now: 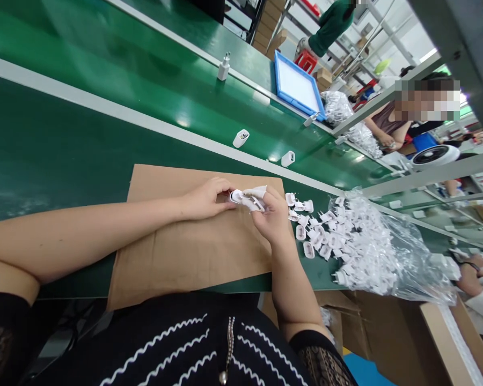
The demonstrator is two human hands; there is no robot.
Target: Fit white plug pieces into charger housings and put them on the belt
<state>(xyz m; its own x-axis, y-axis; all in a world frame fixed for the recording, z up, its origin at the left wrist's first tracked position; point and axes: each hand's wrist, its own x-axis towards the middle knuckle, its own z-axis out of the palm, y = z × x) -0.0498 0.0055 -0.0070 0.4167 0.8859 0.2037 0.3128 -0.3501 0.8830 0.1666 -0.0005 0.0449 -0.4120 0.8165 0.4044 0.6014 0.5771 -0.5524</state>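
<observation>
Above a flat cardboard sheet [201, 252], my left hand [205, 199] pinches a small white plastic charger piece [235, 197] between thumb and fingers. My right hand [274, 214] is closed on a crumpled white cloth [254, 192], which lies against the charger piece. The fingers of my right hand partly hide the cloth's lower end. Just right of the cardboard, a heap of white plug pieces [334, 233] with pins spills from a clear plastic bag [410, 257].
White chargers [241, 138] [288, 158] lie on the green bench beyond a pale rail [145, 126]. Another charger [224, 67] stands upright farther off, near a blue tray [300, 88]. An open carton [386, 327] is at lower right. Other people sit across and at right.
</observation>
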